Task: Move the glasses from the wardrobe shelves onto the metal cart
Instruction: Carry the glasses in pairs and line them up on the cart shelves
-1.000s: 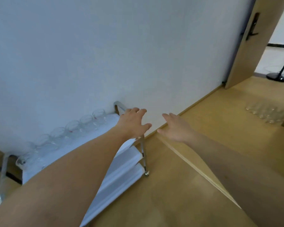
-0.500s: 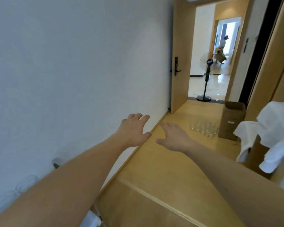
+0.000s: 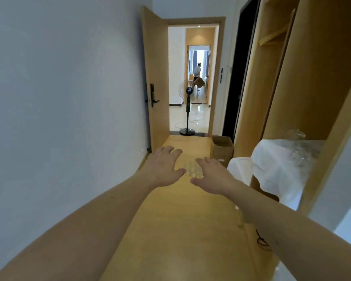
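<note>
Cart gone; empty hands (image 3: 187,172) over wooden floor (image 3: 182,230).

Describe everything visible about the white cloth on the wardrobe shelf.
The white cloth is a thin, slightly glossy sheet, wrinkled and bunched. It covers the front of a wardrobe shelf on the right and hangs over its edge in loose folds, one lobe drooping lower towards the floor. Clear glasses stand on it further back, blurred, so their number is unclear. Neither hand touches it.
</note>
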### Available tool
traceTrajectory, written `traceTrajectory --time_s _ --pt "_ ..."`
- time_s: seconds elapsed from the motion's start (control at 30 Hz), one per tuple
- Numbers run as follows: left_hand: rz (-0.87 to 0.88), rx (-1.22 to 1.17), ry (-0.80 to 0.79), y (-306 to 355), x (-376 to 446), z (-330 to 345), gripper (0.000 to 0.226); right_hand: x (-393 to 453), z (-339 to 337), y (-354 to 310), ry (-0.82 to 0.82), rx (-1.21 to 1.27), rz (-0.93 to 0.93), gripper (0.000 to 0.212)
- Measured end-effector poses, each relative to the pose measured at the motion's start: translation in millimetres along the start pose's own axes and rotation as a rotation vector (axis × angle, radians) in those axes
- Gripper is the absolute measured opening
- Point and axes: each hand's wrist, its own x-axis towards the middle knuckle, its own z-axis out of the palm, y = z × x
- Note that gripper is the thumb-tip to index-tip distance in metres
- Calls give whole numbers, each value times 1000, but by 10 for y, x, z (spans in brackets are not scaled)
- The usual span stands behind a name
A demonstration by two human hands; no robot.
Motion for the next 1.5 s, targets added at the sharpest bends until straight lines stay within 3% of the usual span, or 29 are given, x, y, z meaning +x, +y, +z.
traceTrajectory --time_s 0.73,1.03,1.5 --pt "130 -19 -157 -65 3384 944 71 2710 110 1818 47 193 207 75" --pt "286 23 -194 209 4607 1203 66 3403 -7 2525 48 233 296 68" --pt "705 20 -216 758 6368 1581 63 4066 -184 3404 137 105 750 79"
